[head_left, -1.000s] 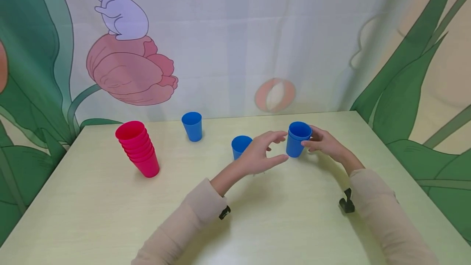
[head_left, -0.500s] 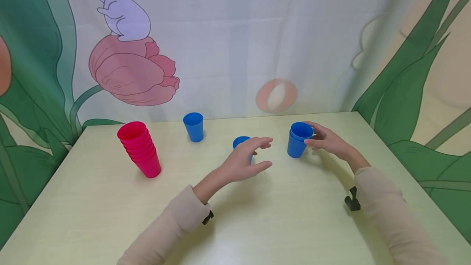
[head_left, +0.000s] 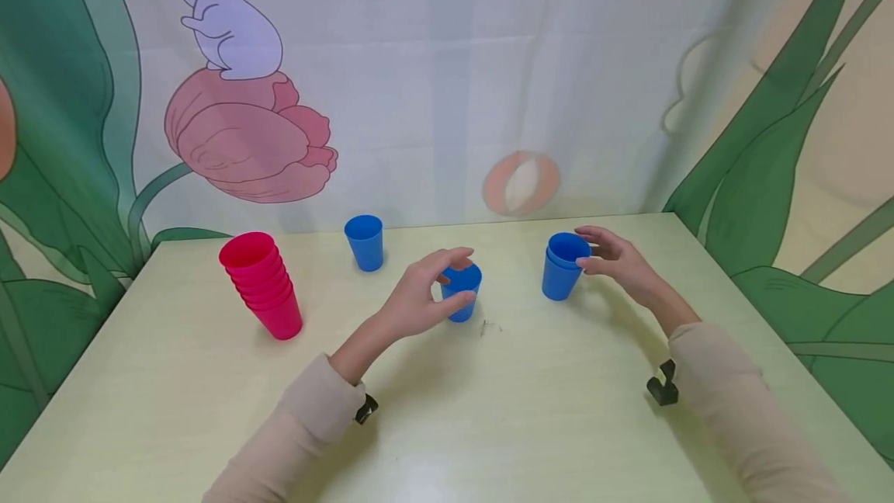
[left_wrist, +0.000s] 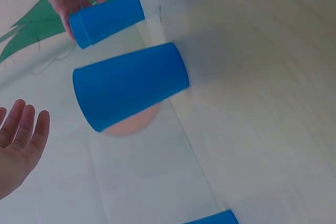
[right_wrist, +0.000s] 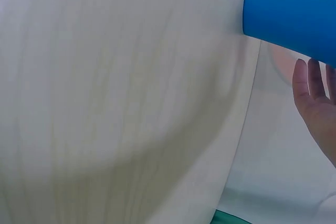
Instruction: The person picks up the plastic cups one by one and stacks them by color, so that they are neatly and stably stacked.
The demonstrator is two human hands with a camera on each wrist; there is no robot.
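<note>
My left hand reaches toward a single blue cup standing mid-table, its thumb and fingers spread and overlapping the rim in the head view. In the left wrist view, a gap shows between that hand and the cup. Two nested blue cups stand upright to the right. Close beside their rim is my right hand, thumb and fingers parted and extended. From the right wrist, the fingertips show right at the side of the blue stack.
A leaning-looking stack of several nested red cups stands on the left of the table. Another blue cup is near the back edge. Behind the table hangs a printed curtain. Faint dark marks lie beside the middle cup.
My left hand has moved left, away from the nested blue cups to the single middle cup. The right hand has eased slightly off the stack, which stays in place.
</note>
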